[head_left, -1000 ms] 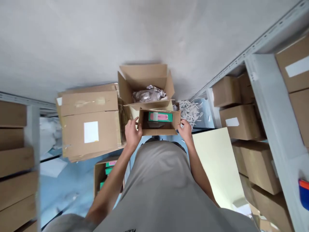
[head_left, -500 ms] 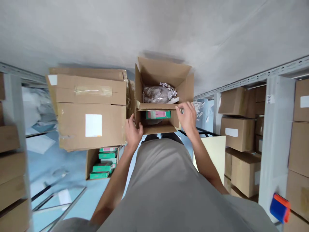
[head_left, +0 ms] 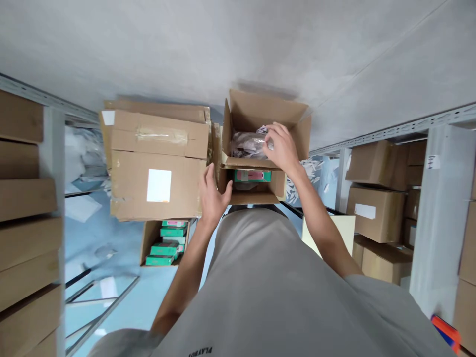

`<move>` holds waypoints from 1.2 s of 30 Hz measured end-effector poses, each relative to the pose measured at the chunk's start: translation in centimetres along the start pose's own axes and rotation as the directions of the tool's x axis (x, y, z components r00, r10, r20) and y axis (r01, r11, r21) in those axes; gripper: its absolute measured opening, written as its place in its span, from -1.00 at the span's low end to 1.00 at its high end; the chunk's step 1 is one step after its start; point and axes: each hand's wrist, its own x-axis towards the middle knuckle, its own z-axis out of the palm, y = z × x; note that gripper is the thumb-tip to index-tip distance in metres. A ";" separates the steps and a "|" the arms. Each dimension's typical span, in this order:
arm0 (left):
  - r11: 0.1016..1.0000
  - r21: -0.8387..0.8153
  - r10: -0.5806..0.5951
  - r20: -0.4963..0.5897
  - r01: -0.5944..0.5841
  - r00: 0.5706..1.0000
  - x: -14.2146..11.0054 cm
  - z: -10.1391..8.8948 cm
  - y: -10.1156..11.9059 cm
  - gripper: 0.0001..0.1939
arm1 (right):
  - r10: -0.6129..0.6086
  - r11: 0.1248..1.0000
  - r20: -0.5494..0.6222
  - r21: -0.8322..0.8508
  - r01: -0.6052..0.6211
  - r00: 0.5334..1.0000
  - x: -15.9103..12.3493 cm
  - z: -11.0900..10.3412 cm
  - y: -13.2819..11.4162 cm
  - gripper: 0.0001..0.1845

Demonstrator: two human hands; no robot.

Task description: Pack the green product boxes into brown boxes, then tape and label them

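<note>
My right hand (head_left: pixel 281 148) reaches over the near wall of an open cardboard box (head_left: pixel 267 106), its thumb and forefinger curled together at the crumpled clear plastic and paper packing (head_left: pixel 247 144). Whatever lies between those fingertips is too small to make out. Close in front of this box stands a smaller open carton (head_left: pixel 253 198), with a green and pink packet (head_left: pixel 241 175) inside it. Beside the carton's left end, my left hand (head_left: pixel 213 196) is open, thumb and fingers apart and nothing between them.
Flattened cardboard boxes (head_left: pixel 189 181) are stacked at the left. Below them sits a carton (head_left: pixel 148 235) of several green packets (head_left: pixel 161 249). Shelves with brown boxes (head_left: pixel 375 213) stand on both sides. A cream board (head_left: pixel 345 228) and white paper shreds (head_left: pixel 312 171) are at the right.
My right hand has gone from the small carton's right end, over the rim between the boxes, into the larger box. My left hand has opened beside the carton. The camera view has turned.
</note>
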 end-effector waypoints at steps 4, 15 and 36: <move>0.992 -0.099 0.085 0.025 -0.082 0.996 1.7 -0.6 3.6 0.03 | 0.082 0.983 -0.144 0.173 -0.057 0.986 -5.6 -5.2 -6.0 -0.88; 0.883 -0.469 0.169 0.296 -0.011 0.940 4.8 0.0 7.4 0.07 | 0.590 0.251 0.082 0.927 -0.280 0.803 -15.5 -5.4 -7.2 -0.59; 0.864 -0.457 -0.043 0.351 0.211 0.936 1.2 -0.2 1.3 -0.88 | 0.555 0.622 0.033 0.646 -0.442 0.831 -20.6 -1.0 -1.0 -0.08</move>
